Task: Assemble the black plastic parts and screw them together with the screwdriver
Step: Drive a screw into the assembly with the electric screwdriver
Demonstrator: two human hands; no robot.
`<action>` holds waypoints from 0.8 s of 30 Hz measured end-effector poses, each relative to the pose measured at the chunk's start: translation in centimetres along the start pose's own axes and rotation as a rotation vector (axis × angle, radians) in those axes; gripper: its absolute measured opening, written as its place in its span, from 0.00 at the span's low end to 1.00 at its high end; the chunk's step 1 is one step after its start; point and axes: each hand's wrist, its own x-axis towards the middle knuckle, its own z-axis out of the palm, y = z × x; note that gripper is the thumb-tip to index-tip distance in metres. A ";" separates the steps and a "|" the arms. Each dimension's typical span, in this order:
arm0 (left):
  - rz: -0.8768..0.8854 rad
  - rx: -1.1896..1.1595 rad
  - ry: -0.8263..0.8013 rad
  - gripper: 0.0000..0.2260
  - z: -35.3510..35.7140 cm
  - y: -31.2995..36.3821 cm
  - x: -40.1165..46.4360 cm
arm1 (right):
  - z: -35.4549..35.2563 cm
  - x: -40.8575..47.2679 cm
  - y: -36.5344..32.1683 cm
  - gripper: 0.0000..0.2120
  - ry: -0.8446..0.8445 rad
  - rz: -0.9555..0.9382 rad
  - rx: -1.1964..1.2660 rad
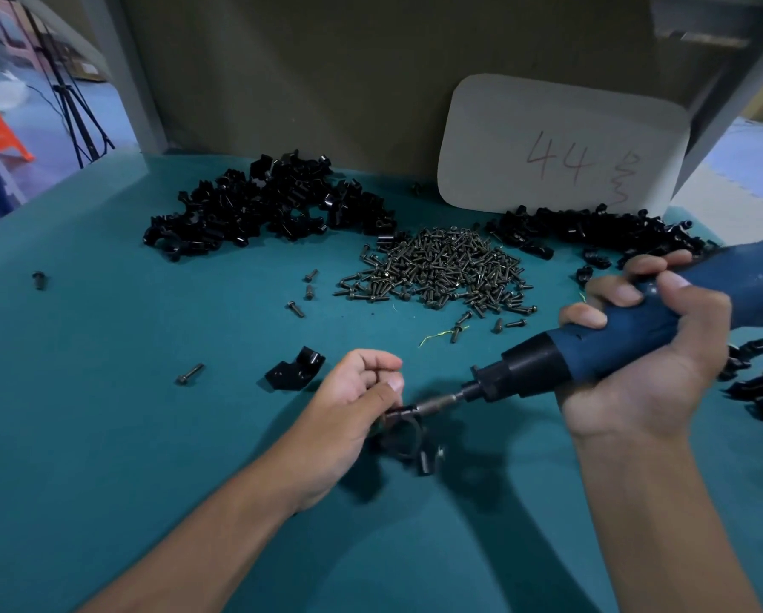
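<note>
Both hands grip: my left hand (353,404) pinches the clamp (404,435), my right hand (636,347) holds the screwdriver (592,347), its bit lying rightward from my left fingers (393,384).

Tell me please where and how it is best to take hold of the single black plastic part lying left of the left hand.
Probably pinch the black plastic part across its raised curved end from above. That end stands up off the mat, while the flat tab lies low and gives fingers little purchase.

Blue screwdriver (627,342), teal table (105,435)
</note>
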 end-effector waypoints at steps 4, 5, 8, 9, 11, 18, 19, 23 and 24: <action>0.012 0.008 0.037 0.05 0.9 -1.0 -0.1 | 0.2 -0.5 1.4 0.10 -0.002 -0.034 -0.133; 0.046 0.036 0.110 0.06 0.8 -1.2 0.1 | 0.2 -0.5 1.7 0.10 0.007 -0.031 -0.148; 0.142 0.114 0.268 0.07 0.4 -1.1 0.3 | -0.2 -0.1 2.1 0.10 0.088 -0.009 -0.138; 0.166 0.133 0.277 0.07 0.3 -1.1 0.3 | -0.4 0.0 2.2 0.09 0.115 -0.001 -0.126; 0.188 0.151 0.278 0.07 0.2 -1.1 0.1 | -0.8 0.3 2.0 0.09 0.174 0.008 -0.107; 0.301 0.341 0.108 0.04 1.1 0.0 -1.5 | -1.6 1.1 1.2 0.08 0.238 0.029 0.042; 0.344 0.431 0.021 0.04 1.2 0.3 -2.1 | -1.8 1.1 1.1 0.08 0.241 0.034 0.066; 0.431 0.754 -0.519 0.11 2.2 2.3 -4.8 | -2.5 1.7 0.7 0.07 0.278 0.038 0.142; 0.397 0.785 -0.669 0.15 2.4 2.8 -5.4 | -2.7 1.8 0.5 0.07 0.295 0.032 0.147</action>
